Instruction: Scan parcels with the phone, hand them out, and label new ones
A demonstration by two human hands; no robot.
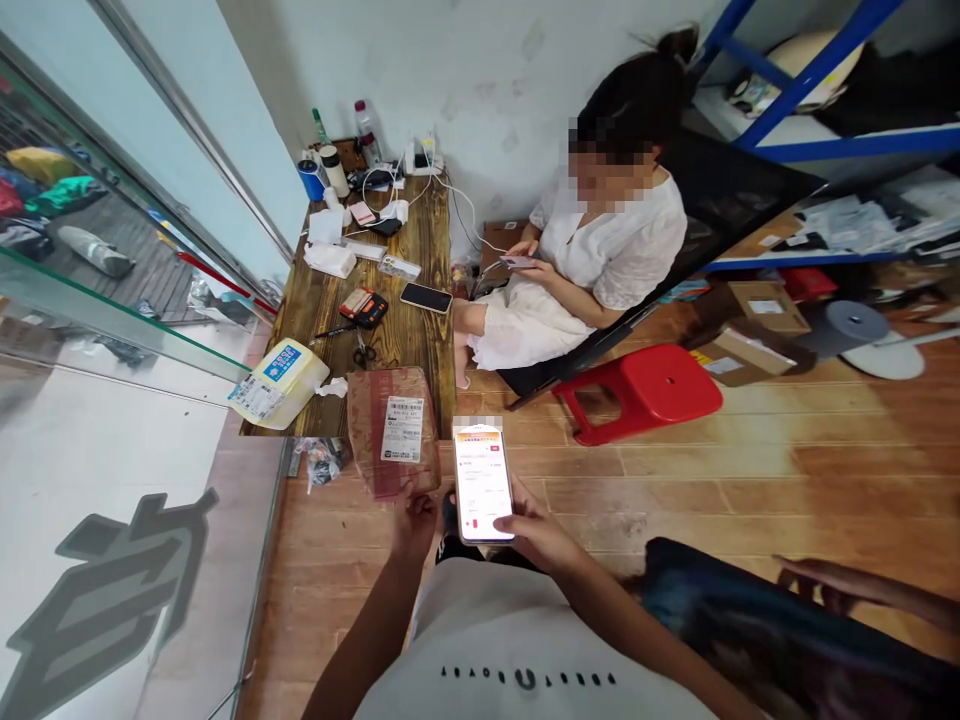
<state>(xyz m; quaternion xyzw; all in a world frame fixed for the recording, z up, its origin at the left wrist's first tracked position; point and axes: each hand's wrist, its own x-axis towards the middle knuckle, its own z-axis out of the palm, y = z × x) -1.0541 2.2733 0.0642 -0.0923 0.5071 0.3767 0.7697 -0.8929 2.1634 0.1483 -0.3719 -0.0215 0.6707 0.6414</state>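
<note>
My right hand (534,527) holds a smartphone (482,485) upright in front of my body, its thumb on the lower part of the lit screen. The screen shows a mostly white page with an orange-red band at the top. My left hand (415,520) is closed at the near edge of a brown cardboard box (367,430) with a white shipping label (403,430); some of its fingers are hidden against the box. The box sticks out past the near edge of the wooden table (416,345).
On the table are scissors (364,348), a black-and-orange device (364,307), another phone (426,297), a yellowish container (277,385), bottles and cables. A seated person (600,230) holds a phone. A red stool (660,385) stands right; another person's hand (821,580) shows lower right.
</note>
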